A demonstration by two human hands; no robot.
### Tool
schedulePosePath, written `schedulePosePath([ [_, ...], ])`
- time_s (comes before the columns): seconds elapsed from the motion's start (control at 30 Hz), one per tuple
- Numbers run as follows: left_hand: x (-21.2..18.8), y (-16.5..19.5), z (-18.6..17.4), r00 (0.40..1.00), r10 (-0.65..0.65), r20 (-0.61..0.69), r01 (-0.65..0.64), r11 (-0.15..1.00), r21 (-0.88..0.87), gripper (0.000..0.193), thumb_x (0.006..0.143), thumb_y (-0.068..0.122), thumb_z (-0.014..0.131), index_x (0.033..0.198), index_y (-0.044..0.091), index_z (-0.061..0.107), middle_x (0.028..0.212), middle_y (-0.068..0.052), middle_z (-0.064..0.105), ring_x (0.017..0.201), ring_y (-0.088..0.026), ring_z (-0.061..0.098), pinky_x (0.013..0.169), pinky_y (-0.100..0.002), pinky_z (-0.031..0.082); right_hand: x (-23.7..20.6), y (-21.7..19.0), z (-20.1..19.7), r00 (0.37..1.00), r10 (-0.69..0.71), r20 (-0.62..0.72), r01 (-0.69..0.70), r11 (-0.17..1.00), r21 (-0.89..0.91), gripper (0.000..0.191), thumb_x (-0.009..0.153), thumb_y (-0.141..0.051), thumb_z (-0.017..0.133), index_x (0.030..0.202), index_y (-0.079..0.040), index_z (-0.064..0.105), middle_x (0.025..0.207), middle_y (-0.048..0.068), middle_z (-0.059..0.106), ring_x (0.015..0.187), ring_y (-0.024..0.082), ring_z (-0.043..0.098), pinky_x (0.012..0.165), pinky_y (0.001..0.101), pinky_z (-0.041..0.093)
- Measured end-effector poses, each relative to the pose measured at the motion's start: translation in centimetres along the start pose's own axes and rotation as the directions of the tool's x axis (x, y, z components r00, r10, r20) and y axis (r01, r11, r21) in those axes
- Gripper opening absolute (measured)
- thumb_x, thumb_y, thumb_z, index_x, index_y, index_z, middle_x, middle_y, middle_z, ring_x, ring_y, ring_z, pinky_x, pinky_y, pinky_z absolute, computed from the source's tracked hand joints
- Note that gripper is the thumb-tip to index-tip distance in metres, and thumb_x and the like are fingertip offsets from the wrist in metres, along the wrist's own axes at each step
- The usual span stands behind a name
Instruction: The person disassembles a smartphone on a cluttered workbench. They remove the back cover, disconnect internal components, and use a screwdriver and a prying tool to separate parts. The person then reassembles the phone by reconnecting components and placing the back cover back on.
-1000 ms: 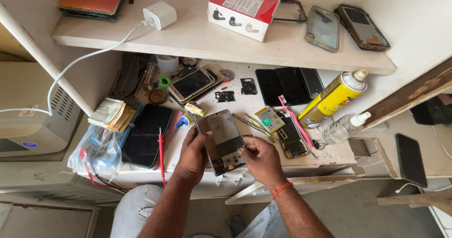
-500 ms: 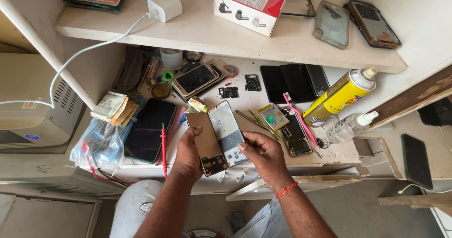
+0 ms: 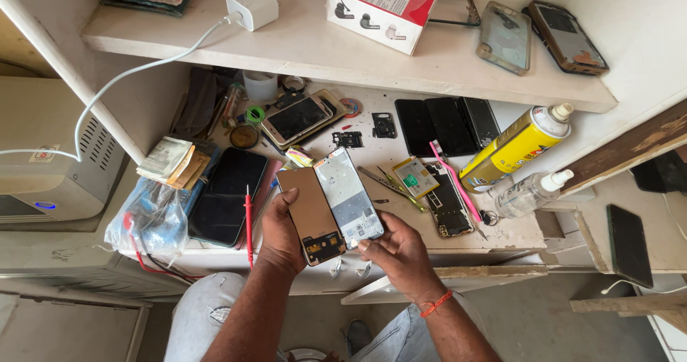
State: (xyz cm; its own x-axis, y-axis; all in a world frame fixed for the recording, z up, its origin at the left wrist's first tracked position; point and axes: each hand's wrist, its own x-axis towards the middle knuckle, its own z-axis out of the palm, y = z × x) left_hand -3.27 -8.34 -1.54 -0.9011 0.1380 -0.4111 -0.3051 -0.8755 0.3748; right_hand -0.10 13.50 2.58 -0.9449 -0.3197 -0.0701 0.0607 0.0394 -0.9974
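Note:
My left hand [image 3: 280,235] holds a brown, copper-backed phone display panel [image 3: 310,213] by its left edge, thumb on top. My right hand [image 3: 398,251] holds a silvery phone frame with bare internals [image 3: 348,199] by its lower end. The two parts sit side by side, long edges touching, tilted a little to the left, above the front of a cluttered white workbench [image 3: 515,227]. An orange band circles my right wrist.
On the bench lie a dark phone [image 3: 229,194], a red probe [image 3: 248,215], an opened phone board with pink tool [image 3: 445,199], black screens [image 3: 447,124], a yellow spray can [image 3: 515,147], a clear bottle [image 3: 529,190]. The shelf above carries a charger [image 3: 252,8], a red-white box [image 3: 383,8], phone cases [image 3: 504,36].
One second ago both hands held a single closed-looking panel. Since then the two parts have come apart and now lie side by side, the silvery frame swung to the right.

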Motion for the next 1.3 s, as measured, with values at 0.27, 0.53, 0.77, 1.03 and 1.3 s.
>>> schedulePosePath([
  [0.27,-2.6,-0.8,-0.9,1.0,-0.023,0.003,0.023,1.0,0.003,0.056,0.084,0.044,0.058,0.121,0.003,0.065,0.107,-0.016,0.069,0.096,-0.034,0.066,0.085,-0.047,0.055,-3.1,1.3,1.3,0.998,0.055,0.001,-0.055,0.998,0.031,0.032,0.091,-0.008,0.066,0.121,0.004,0.063,0.103,0.012,0.076,0.09,0.017,0.074,0.079,0.0338,0.061],
  [0.53,-5.4,-6.7,0.5,1.0,-0.005,0.013,0.005,1.0,0.017,0.056,0.085,0.044,0.058,0.121,0.002,0.064,0.108,-0.017,0.069,0.096,-0.034,0.066,0.085,-0.048,0.055,-8.2,2.0,-2.4,0.999,0.036,0.003,-0.036,0.999,0.038,0.03,0.093,-0.008,0.064,0.12,0.004,0.063,0.102,0.01,0.076,0.087,0.016,0.074,0.077,0.0331,0.062],
  [0.77,-6.9,-5.2,-0.2,1.0,0.0,-0.001,0.0,0.999,0.037,0.059,0.084,0.045,0.055,0.126,0.004,0.063,0.111,-0.017,0.069,0.1,-0.035,0.067,0.087,-0.051,0.055,-8.5,2.0,0.1,0.996,-0.052,-0.066,0.046,0.995,-0.092,0.029,0.093,-0.003,0.062,0.122,0.002,0.063,0.1,0.008,0.076,0.086,0.012,0.074,0.078,0.0294,0.062],
  [1.03,-7.0,-5.4,0.2,0.997,0.045,0.067,-0.042,0.998,-0.041,0.063,0.087,0.051,0.055,0.128,0.004,0.063,0.119,-0.014,0.069,0.11,-0.035,0.066,0.094,-0.05,0.053,-9.9,0.7,0.6,0.99,-0.079,-0.118,0.063,0.99,-0.129,0.03,0.091,0.001,0.063,0.121,0.003,0.064,0.095,0.007,0.075,0.085,0.009,0.071,0.072,0.0249,0.058],
  [1.3,-5.1,-2.4,1.7,0.999,0.053,0.01,-0.053,0.999,-0.006,0.074,0.094,0.065,0.04,0.136,0.007,0.059,0.127,-0.015,0.066,0.116,-0.034,0.064,0.098,-0.049,0.052,-5.7,0.7,1.3,0.99,-0.085,-0.113,0.069,0.988,-0.139,0.027,0.091,0.002,0.064,0.119,0.003,0.066,0.095,0.005,0.074,0.083,0.007,0.067,0.07,0.0242,0.056],
])
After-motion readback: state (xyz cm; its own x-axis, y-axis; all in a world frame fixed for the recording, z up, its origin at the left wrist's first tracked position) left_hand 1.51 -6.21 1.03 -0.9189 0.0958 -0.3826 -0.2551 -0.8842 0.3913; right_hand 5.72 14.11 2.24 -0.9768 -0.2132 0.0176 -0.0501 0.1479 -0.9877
